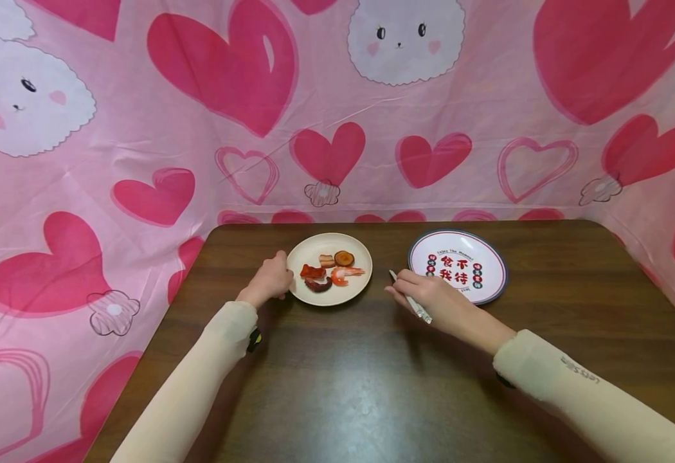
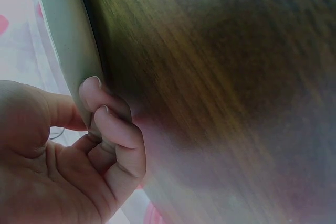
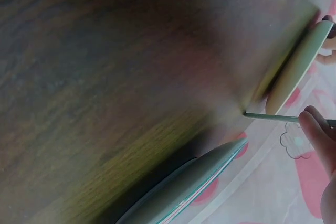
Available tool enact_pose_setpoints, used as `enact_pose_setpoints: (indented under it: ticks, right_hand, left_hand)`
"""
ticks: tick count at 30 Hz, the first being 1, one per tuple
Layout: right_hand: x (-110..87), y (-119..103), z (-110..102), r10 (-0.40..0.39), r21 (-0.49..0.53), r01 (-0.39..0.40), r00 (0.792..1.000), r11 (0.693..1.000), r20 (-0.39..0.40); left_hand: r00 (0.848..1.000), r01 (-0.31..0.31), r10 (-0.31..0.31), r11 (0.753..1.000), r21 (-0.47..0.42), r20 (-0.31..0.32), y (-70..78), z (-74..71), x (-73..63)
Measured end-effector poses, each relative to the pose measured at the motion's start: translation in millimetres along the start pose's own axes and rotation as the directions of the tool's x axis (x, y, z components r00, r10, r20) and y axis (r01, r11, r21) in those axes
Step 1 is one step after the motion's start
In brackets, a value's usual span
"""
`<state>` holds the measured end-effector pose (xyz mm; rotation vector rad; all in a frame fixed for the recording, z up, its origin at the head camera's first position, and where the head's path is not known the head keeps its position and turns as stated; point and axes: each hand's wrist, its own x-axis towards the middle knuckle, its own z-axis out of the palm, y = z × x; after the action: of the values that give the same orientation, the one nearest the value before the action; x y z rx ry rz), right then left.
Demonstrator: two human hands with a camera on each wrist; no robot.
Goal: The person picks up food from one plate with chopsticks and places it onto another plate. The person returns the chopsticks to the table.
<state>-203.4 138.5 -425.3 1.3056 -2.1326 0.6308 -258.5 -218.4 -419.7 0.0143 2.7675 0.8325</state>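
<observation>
My left hand grips the left rim of a round cream plate. In the left wrist view, curled fingers and the thumb pinch that plate's edge. On it lie a shrimp, a round brown slice, a small pale-and-brown piece, a red chunk and a dark curved piece. My right hand holds slim white chopsticks with patterned ends, between the two plates. Their thin tips point toward the table in the right wrist view.
An oval white plate with a blue rim and red characters stands behind the right hand, partly covered by it. The dark wooden table meets a pink heart-print cloth at its back and sides.
</observation>
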Motion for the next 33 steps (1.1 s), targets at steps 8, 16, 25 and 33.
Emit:
enact_pose_setpoints:
  ticks: [8, 16, 25, 33]
  right_hand:
    - [0.1, -5, 1, -0.053, -0.059, 0.056, 0.997, 0.997, 0.049]
    - [0.1, -11, 1, -0.038, -0.07, 0.049, 0.987, 0.996, 0.156]
    - [-5.4, -20, 7, 0.06, -0.087, -0.037, 0.956, 0.996, 0.289]
    - [-5.0, -21, 8, 0.129, -0.085, -0.106, 0.927, 0.991, 0.353]
  left_hand:
    - [1.0, 0.001, -0.001, 1.0, -0.006, 0.002, 0.2, -0.1, -0.3]
    - [1.0, 0.002, -0.002, 1.0, -0.004, 0.003, -0.2, 0.4, 0.5]
    - [1.0, 0.002, -0.002, 1.0, -0.008, 0.01, -0.5, 0.5, 1.3]
    - [1.0, 0.003, -0.003, 1.0, -0.011, 0.009, 0.8, 0.4, 0.1]
